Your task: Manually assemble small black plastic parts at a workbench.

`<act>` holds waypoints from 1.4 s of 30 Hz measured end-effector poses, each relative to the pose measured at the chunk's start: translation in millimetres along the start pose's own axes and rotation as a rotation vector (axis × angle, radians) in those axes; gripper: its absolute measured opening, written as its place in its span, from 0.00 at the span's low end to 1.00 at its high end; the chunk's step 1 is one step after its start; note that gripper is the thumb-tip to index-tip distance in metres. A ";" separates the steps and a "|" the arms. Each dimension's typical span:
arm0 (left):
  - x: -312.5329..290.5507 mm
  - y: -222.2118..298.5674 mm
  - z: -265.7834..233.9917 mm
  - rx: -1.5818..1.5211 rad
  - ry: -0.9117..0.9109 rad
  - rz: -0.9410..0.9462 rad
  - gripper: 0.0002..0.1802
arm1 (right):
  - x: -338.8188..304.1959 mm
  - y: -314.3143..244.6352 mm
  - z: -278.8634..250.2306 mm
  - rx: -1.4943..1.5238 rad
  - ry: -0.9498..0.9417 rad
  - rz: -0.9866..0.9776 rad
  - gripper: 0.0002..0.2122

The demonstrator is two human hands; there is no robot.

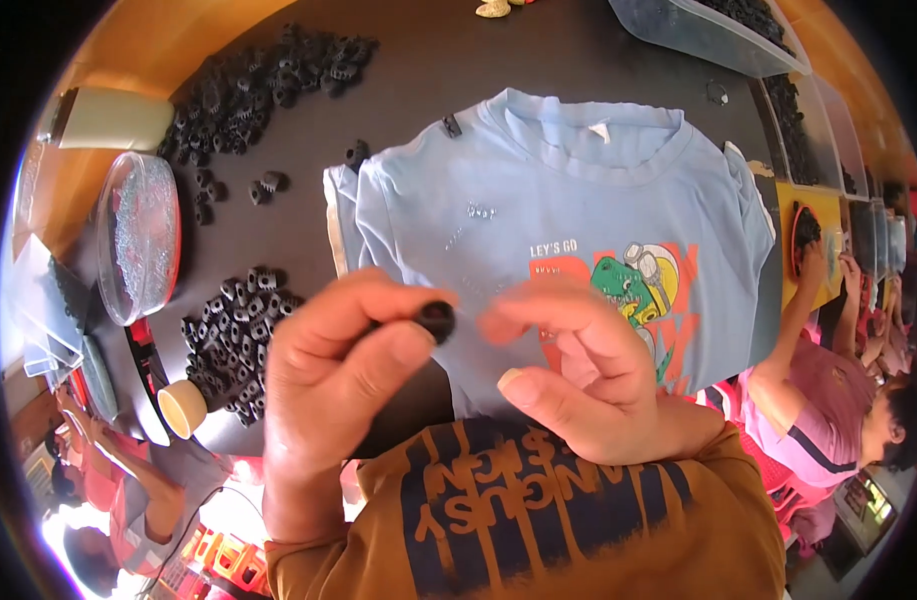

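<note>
My left hand pinches a small black ring-shaped plastic part between thumb and forefinger, its round opening turned toward me. To its right, my right hand is held with thumb and forefinger apart. The forefinger is blurred, and I see nothing between the fingers. Both hands are above a light blue T-shirt spread on the dark table. A few tiny shiny clear pieces lie on the shirt, left of its printed picture. Beside my left hand is a pile of black parts.
A larger heap of black parts lies far left. Near it stand a round clear tray of tiny shiny pieces and a small yellow cup. Plastic bins line the right edge. Other people sit at both sides; one person's arm reaches to a red bowl.
</note>
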State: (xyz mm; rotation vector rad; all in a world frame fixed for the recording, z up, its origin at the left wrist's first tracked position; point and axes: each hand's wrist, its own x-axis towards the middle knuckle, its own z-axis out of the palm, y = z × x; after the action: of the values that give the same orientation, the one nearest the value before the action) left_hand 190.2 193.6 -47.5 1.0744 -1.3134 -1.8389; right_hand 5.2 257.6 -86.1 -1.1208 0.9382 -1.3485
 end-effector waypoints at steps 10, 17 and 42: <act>-51.7 -44.7 12.0 -0.532 0.014 -0.165 0.11 | 4.0 3.8 0.5 -0.397 -0.274 -0.216 0.16; -60.5 -42.4 1.5 -0.320 0.109 -0.016 0.14 | 1.7 2.4 8.6 -0.384 -0.313 -0.316 0.13; 17.6 -52.6 17.9 1.360 0.070 0.485 0.08 | -13.9 7.8 17.6 -0.107 -0.293 -0.387 0.12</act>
State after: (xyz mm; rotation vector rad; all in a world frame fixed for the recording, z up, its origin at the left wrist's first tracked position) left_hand 164.4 202.7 -98.9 1.1846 -2.5480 -0.3745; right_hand 23.5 271.8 -90.8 -1.5934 0.6024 -1.3991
